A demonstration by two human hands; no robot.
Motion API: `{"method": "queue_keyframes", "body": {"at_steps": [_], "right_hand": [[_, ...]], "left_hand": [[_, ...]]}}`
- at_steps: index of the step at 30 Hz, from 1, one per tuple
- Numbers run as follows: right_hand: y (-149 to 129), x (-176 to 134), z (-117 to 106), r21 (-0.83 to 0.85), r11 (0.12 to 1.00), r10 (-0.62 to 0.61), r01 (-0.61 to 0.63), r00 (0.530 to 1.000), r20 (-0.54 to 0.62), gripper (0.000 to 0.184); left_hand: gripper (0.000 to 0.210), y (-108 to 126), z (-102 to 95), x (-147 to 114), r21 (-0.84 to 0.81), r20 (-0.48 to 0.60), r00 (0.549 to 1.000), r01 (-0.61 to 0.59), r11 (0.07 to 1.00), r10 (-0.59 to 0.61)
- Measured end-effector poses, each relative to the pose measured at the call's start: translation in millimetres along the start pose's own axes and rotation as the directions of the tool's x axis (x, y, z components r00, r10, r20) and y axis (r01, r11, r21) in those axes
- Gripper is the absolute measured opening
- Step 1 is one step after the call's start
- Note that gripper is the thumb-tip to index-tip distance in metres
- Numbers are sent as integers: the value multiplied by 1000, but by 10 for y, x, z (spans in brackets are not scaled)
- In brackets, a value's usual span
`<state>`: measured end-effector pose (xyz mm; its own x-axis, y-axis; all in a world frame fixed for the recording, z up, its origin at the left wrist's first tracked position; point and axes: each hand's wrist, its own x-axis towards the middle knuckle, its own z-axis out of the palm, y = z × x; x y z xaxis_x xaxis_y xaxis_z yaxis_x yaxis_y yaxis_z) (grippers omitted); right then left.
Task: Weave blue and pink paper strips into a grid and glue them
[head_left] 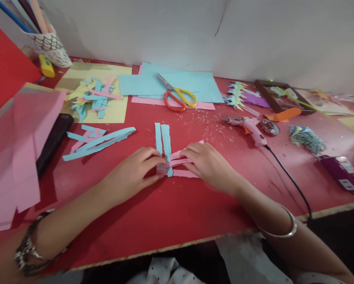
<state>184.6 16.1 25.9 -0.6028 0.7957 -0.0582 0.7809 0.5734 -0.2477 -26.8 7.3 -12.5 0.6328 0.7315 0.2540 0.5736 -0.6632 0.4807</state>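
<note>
A patterned wristband (27, 249) and silver bangle (294, 226) are worn.

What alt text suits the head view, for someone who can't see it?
A person's left hand and right hand touch crossed pink strips and blue strips of paper on a red table. Scissors lie behind, a glue gun to the right.

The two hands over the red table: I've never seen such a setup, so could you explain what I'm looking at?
No machine here: someone works bare-handed, filmed by a camera worn on the head, looking forward and down. On the red table, the left hand touches crossing blue strips and pink strips; the right hand is on the pink strips, though whether it pinches them is hidden. Beyond, scissors lie partly on blue sheets; a glue gun lies to the right.
</note>
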Motion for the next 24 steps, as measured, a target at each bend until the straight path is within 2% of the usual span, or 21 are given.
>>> {"method": "queue_keyframes", "body": {"at_steps": [2, 6, 11, 19, 24], "right_hand": [[-20, -3, 14, 16, 1000, -14, 14, 1000, -14, 18], [-67, -14, 46, 83, 996, -11, 14, 999, -35, 29], [-101, 0, 93, 148, 989, -28, 25, 999, 19, 22], [-88, 12, 141, 51, 998, -39, 42, 997, -60, 12], [-139, -19, 124, 90, 996, 0, 5, 998, -65, 14]], "left_hand": [[22, 2, -3, 2, 8, -2, 1000, -3, 1000, 3], [22, 10, -2, -2, 23, -11, 1000, -12, 1000, 12], [23, 3, 11, -11, 39, -8, 1000, -2, 999, 2], [23, 19, -30, 3, 84, 36, 999, 21, 996, -24], [22, 32, -42, 15, 76, 42, 998, 52, 996, -55]]}}
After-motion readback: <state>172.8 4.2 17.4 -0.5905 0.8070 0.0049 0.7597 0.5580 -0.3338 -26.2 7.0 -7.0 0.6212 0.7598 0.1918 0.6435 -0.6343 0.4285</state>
